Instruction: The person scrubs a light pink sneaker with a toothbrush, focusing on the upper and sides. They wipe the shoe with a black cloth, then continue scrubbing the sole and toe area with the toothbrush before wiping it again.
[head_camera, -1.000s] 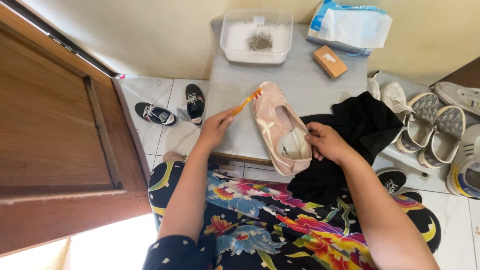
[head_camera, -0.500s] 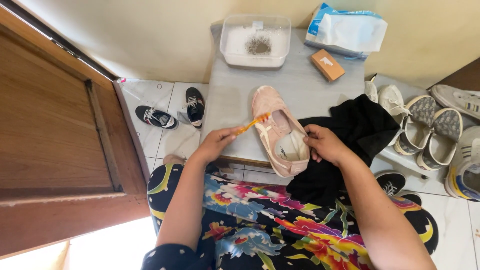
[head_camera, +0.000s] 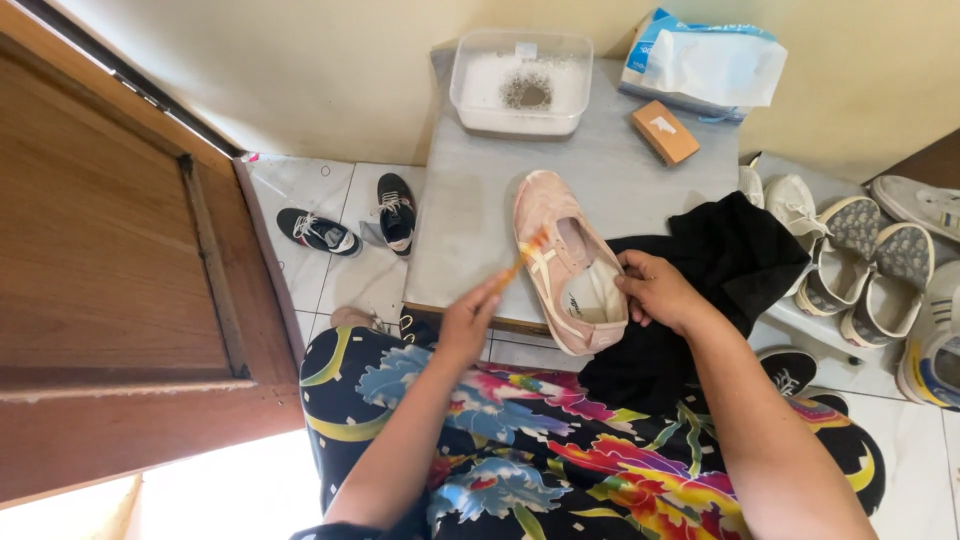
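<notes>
**Brush back down the side of the pink shoe**

Since half a second ago my left hand (head_camera: 468, 322) has dropped lower and the brush tip has slid along the shoe's near flank. That hand is closed around an orange brush (head_camera: 520, 262), bristles touching the left side of the pink shoe (head_camera: 565, 262). My right hand (head_camera: 655, 290) clasps the shoe's right wall at the opening, pinning it near the table's front edge, heel overhanging slightly. A black cloth (head_camera: 730, 262) lies just beside it at the front right corner. At the back edge sit a clear tub (head_camera: 520, 85), an orange block (head_camera: 665, 132) and a wipes pack (head_camera: 700, 65). I judge the scrubbing underway; whether the fabric is clean yet I can't tell.
</notes>
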